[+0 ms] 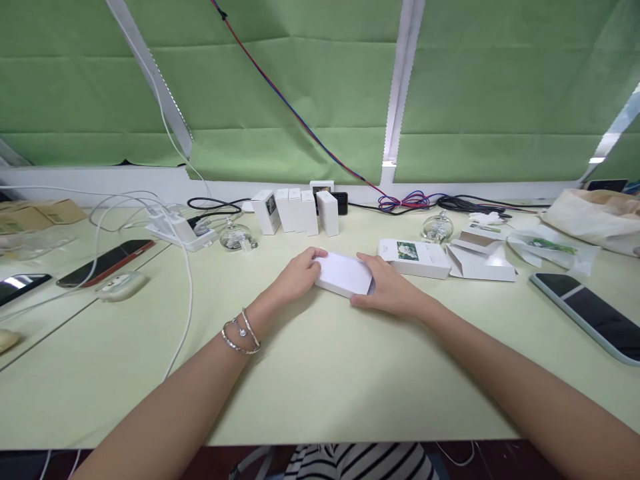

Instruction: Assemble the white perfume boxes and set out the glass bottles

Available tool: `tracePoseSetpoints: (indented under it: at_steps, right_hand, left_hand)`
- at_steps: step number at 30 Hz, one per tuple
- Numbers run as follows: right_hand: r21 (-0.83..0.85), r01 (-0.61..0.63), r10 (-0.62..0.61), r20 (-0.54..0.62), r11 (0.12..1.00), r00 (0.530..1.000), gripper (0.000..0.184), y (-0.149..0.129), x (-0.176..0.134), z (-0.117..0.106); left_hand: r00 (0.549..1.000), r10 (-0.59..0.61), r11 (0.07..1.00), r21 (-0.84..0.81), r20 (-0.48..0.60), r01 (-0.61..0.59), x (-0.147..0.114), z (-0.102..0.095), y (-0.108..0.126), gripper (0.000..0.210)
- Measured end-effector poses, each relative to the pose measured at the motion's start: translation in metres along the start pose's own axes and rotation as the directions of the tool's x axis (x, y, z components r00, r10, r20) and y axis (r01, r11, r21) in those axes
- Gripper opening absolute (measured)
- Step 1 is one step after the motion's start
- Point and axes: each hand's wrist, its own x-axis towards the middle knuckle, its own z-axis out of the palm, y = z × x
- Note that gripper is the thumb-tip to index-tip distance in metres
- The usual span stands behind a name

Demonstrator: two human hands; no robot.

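Note:
Between my two hands, a small white box [343, 272] lies flat, low over the table. My left hand [299, 272] grips its left end with the thumb and bent fingers. Around the right end, my right hand [384, 285] is closed with the thumb at the near side and fingers at the far side. Just beyond my right hand lies another white box [425, 259] with a flower picture. Next to that one rests an opened white carton [483, 260] with its flaps out.
Several white boxes [290, 212] stand upright at the back. Glass bottles [235, 235] stand left and right of them. A phone [590, 313] lies at the right. White cables and a power strip [183, 233] occupy the left, beside a mouse [121, 285].

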Motion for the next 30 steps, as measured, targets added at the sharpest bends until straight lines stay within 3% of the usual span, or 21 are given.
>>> tracePoseSetpoints:
  at_steps: [13,17,19,21,24,30]
  right_hand:
    - [0.003,-0.001,0.001,0.023,1.000,1.000,0.094,0.000,-0.001,-0.001]
    - [0.034,0.015,-0.017,0.053,0.999,0.998,0.096,0.002,-0.001,-0.003]
    - [0.062,0.045,-0.050,0.081,0.997,0.996,0.096,0.003,-0.001,-0.004]
    - [0.087,0.075,-0.084,0.095,0.993,0.992,0.096,0.005,-0.001,-0.004]
    - [0.121,0.099,-0.111,0.099,0.988,0.989,0.098,0.009,0.000,-0.005]
    - [0.177,0.014,-0.042,0.152,0.984,0.988,0.104,0.016,-0.001,-0.015]
  left_hand:
    - [0.998,-0.045,0.996,0.074,0.038,0.042,-0.002,-0.004,0.002,0.032]
    - [0.986,0.166,0.941,0.297,0.014,-0.162,-0.006,-0.005,0.011,0.049]
    - [0.957,0.268,0.886,0.362,0.110,-0.289,-0.009,-0.005,0.015,0.063]
    - [0.929,0.295,0.862,0.357,0.223,-0.360,-0.010,-0.005,0.019,0.070]
    - [0.914,0.278,0.868,0.330,0.295,-0.370,-0.012,-0.004,0.021,0.076]
    - [0.927,0.250,0.863,0.369,0.281,-0.345,-0.011,-0.006,0.018,0.083]
